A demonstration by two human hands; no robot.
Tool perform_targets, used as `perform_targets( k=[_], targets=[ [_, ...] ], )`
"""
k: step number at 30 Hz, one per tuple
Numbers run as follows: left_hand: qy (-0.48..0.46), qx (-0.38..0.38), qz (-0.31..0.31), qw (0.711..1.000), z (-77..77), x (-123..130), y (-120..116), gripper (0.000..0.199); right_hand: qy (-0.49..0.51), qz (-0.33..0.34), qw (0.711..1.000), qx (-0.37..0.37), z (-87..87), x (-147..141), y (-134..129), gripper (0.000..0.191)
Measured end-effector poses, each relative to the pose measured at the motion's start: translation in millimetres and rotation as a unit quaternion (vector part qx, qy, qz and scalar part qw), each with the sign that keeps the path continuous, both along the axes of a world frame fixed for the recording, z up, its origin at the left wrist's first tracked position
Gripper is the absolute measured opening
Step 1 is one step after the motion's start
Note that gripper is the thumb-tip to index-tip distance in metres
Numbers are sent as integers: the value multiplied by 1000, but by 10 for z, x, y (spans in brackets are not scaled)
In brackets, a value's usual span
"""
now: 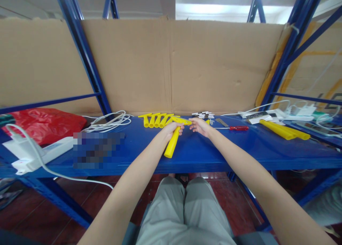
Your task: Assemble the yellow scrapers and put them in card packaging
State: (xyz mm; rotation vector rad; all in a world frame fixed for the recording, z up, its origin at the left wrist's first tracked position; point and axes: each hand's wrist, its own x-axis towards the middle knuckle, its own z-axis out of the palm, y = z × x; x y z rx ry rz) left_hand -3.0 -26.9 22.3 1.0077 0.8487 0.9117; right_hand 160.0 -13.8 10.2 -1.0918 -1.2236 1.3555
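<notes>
A yellow T-shaped piece (172,144) with a hollow round handle is held over the blue shelf, its open end pointing down toward the front edge. My left hand (172,130) is wrapped round it where handle and crossbar meet. At the right end of the crossbar, the fingertips of my right hand (200,126) are bent close to a small dark spot; whether they pinch anything is too small to tell. Behind my left hand, several similar yellow pieces (151,121) stand in a row. Small black-and-white sticks (203,115) and some tiny metal parts (212,122) lie behind my right hand.
On the blue shelf (144,149), a red-handled screwdriver (238,128) lies right of my right hand, with yellow tubes (280,130) farther right. A red bag (48,124), white cables (112,122) and a power strip (53,152) are at the left. Cardboard (213,63) stands behind.
</notes>
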Motion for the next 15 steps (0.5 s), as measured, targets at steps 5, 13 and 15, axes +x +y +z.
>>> perform_targets(
  k=[5, 13, 15],
  targets=[
    [18, -7, 12, 1000, 25, -5, -17, 21, -10, -47, 998, 28, 38, 77, 25, 6],
    [37, 6, 60, 997, 42, -11, -36, 23, -342, -257, 883, 192, 72, 531, 252, 14],
    [48, 14, 76, 996, 41, -8, -37, 23, -435, -294, 830, 187, 124, 735, 288, 11]
  ],
)
